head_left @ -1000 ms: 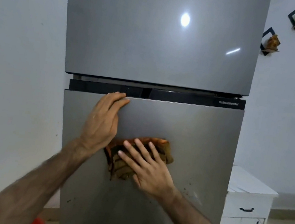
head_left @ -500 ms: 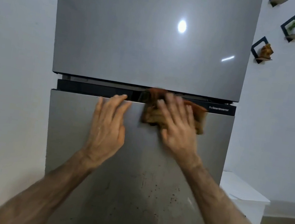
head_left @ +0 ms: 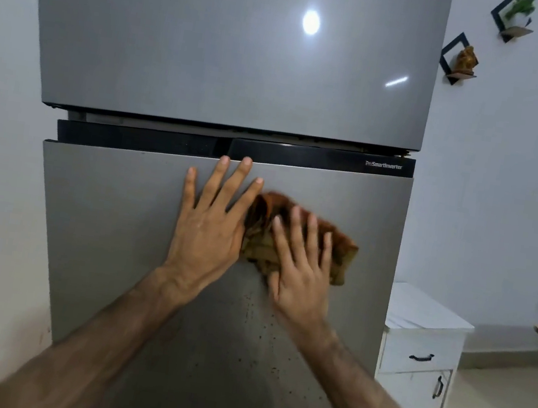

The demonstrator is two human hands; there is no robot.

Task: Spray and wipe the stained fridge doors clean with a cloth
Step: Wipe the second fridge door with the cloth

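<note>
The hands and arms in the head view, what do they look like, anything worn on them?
Both forearms are bare to the frame's lower edge; no sleeve shows. The left hand and right hand wear no gloves, and no rings, watch or bracelets are visible. The right hand is motion-blurred, so small details there cannot be confirmed.

One piece of lettering can be read: "ProSmartInverter", printed in small pale letters on the black strip (head_left: 301, 158) that runs between the upper door (head_left: 235, 43) and the lower door (head_left: 101, 232) of the fridge. It sits at the right end of that strip, just above the lower door's top right corner. The first letters, "Pro", are faint and only partly legible.
</note>
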